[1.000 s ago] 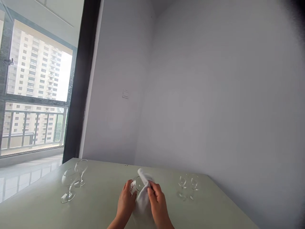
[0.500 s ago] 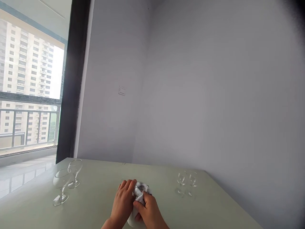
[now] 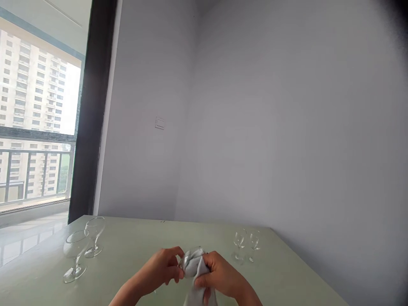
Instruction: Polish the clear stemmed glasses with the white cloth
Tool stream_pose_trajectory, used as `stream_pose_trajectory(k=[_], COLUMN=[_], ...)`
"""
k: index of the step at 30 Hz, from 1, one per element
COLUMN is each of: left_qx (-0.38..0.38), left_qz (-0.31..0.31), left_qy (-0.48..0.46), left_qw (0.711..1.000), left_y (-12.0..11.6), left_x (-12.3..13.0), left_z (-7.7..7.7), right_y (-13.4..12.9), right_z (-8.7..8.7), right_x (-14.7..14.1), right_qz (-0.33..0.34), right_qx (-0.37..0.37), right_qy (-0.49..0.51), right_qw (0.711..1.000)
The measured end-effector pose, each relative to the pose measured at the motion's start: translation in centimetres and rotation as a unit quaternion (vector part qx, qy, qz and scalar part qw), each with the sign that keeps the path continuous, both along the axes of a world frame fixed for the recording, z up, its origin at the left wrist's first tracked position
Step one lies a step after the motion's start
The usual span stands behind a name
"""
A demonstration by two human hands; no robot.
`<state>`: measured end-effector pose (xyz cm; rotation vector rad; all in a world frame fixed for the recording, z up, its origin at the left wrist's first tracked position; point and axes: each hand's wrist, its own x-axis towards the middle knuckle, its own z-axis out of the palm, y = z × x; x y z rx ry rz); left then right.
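Low in the middle of the view, both hands are on a clear stemmed glass (image 3: pixel 193 251) held tilted over the table. My left hand (image 3: pixel 167 267) is closed on the left end of the glass with its fingertips and thumb. My right hand (image 3: pixel 221 272) grips a light grey-white cloth (image 3: pixel 199 295) between thumb and fingers. Part of the cloth is bunched at the glass, seemingly inside its bowl, and the rest hangs down past the bottom of the frame. The cloth and fingers hide most of the glass's shape.
On the pale green table (image 3: pixel 140 231), a front goblet (image 3: pixel 75 250) and a rear goblet (image 3: pixel 94 231) stand upright at the left. Small stemmed glasses (image 3: pixel 239 241) stand at the right. A grey wall (image 3: pixel 255 127) rises behind, with a window (image 3: pixel 38 106) at the left.
My left hand has shifted from the top of the bundle to its left side, and more of the glass shows. My right hand and the cloth have moved right. The view has turned slightly.
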<state>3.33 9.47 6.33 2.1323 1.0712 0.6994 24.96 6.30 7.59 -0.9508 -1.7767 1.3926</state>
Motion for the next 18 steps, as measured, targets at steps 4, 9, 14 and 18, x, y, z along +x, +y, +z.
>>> stream_pose_trajectory(k=[4, 9, 14, 18], left_qx=[0.038, 0.318, 0.115, -0.038], left_qz=[0.032, 0.138, 0.062, -0.034], left_qy=[0.006, 0.122, 0.043, 0.019], left_qw=[0.999, 0.930, 0.991, 0.999], left_y=[-0.8, -1.2, -1.7, -2.0], left_x=[0.6, 1.6, 0.1, -0.6], left_z=[1.4, 2.9, 3.6, 3.5], right_y=[0.1, 0.6, -1.2, -1.5], right_z=[0.4, 0.9, 2.2, 2.1], right_x=[0.3, -0.7, 0.6, 0.8], right_qz=[-0.037, -0.095, -0.004, 0.006], right_qx=[-0.004, -0.034, 0.005, 0.004], right_qy=[0.022, 0.169, 0.063, 0.003], right_qw=[0.999, 0.980, 0.998, 1.000])
